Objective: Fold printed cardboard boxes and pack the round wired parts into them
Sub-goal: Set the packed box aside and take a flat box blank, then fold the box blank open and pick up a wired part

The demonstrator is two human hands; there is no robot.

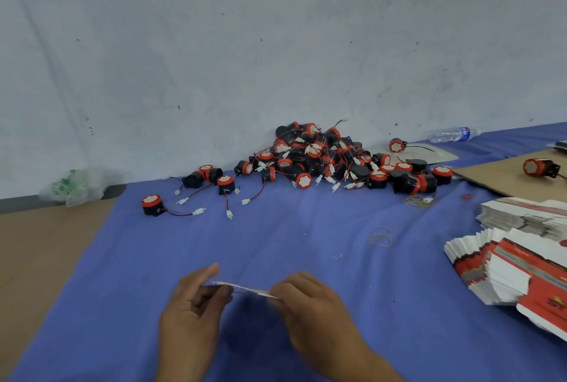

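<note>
Left hand: your left hand (pixel 193 311) pinched the left end of a flat box (pixel 245 289), thumb above and curled fingers below.
Right hand: your right hand (pixel 310 305) pinched the other end, so both grips were clamped on the same piece.
Flat box: it was seen edge-on as a thin pale strip, blurred, held just above the blue cloth (pixel 276 243) near you. Whether it was opened at all could not be told.
Round wired parts: the pile (pixel 316 157) lay against the wall at the far edge of the worktop, black bodies with red and white caps, red and black wires and white plugs tangled through it.
Stray parts: a few lay apart to the left of the pile, the outermost one (pixel 152 205) well clear of it.
Cardboard sheet: the brown sheet (pixel 506 179) lay far right, with one part (pixel 540 168) on it.
Box stock: two fanned stacks of unfolded printed boxes lay at your right, the nearer (pixel 503 277) red and white, the farther (pixel 527 216) behind it.
Small items: rubber bands (pixel 380 237) lay loose on the cloth between you and the pile.
Edges: a water bottle (pixel 451 134) lay on its side by the wall; a crumpled plastic bag (pixel 73 186) sat far left.
</note>
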